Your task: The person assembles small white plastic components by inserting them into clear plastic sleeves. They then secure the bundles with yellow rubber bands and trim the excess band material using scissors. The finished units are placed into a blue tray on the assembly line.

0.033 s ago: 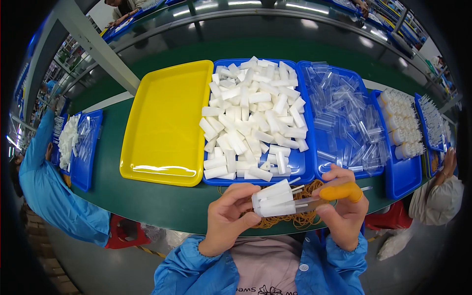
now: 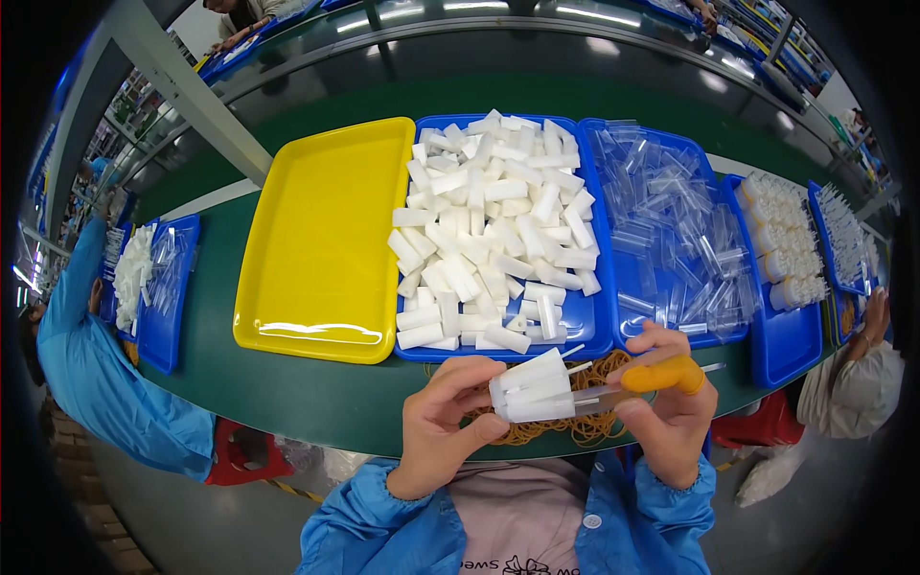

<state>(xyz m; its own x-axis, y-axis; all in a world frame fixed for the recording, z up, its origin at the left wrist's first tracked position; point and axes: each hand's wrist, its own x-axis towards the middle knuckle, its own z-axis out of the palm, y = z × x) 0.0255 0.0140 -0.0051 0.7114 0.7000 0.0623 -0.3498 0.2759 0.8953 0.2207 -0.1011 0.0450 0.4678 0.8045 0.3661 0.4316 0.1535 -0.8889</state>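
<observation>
My left hand (image 2: 439, 424) is closed around a bundle of white foam-like cylinders (image 2: 537, 391), with thin pale sticks jutting from its right end. Between the fingers and thumb of my right hand (image 2: 677, 426) is a clear plastic tube (image 2: 600, 394), its left end up against the bundle. An orange finger cot (image 2: 663, 375) covers one right finger and hides part of the tube; a thin clear tip shows beyond it. Below both hands, a heap of tan rubber bands (image 2: 599, 426) lies on the green table (image 2: 331, 398).
Ahead are a yellow tray (image 2: 321, 240), a blue tray (image 2: 602, 331) heaped with white cylinders, and another holding clear tubes (image 2: 661, 211). At right, white bundles (image 2: 781, 240) stand in a blue tray. Co-workers sit at left (image 2: 125, 364) and right (image 2: 853, 374); a metal post (image 2: 192, 91) rises at far left.
</observation>
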